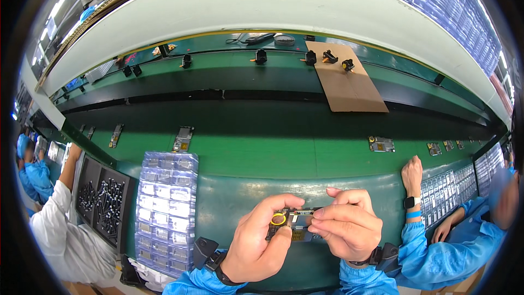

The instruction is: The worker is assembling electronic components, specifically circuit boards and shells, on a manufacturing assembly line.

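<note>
In the left hand [255,245], the grip pinches a circuit board [299,220] by its yellow-ringed end above the tabletop [229,199], presumably to steady it, while the right hand [350,224] pinches the other end (partly hidden there).

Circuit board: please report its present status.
Left hand gripping circuit board at left end. Right hand at its right end. Both hands partly cover it.

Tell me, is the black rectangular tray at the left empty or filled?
Partly filled: the black rectangular tray holds small dark-and-pale pieces in both compartments, with bare tray bottom showing around them.
</note>
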Motion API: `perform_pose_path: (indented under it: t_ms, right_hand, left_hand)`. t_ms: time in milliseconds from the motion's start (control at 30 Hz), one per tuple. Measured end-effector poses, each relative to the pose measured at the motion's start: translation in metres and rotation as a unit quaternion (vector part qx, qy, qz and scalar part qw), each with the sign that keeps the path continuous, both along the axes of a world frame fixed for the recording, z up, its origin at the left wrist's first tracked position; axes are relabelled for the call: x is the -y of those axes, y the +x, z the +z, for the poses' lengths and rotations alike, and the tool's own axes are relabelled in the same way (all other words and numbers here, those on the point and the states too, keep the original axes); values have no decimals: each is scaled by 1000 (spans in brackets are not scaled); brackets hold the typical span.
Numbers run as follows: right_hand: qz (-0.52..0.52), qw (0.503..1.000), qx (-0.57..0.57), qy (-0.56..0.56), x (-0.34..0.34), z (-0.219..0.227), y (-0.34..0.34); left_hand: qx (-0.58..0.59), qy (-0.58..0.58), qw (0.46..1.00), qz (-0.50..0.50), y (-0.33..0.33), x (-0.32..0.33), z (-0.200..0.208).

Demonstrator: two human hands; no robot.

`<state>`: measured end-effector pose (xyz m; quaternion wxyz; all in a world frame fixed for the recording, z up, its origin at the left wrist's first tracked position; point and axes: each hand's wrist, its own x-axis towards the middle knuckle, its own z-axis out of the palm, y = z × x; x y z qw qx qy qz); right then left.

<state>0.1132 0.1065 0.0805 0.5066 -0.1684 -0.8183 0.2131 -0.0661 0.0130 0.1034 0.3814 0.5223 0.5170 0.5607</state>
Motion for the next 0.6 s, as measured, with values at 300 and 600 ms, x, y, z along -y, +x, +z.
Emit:
perform_pose_path:
  t_ms: [300, 600]
  right_hand:
    - [9, 1000, -6, -12, 2, 5, 2]
    - [6, 979, -3, -202, 7, 8, 4]
  left_hand:
    - [-4, 36, 999, -12, 3, 0, -4]
    - [-64, 73, 995, 36, 6, -1, -4]
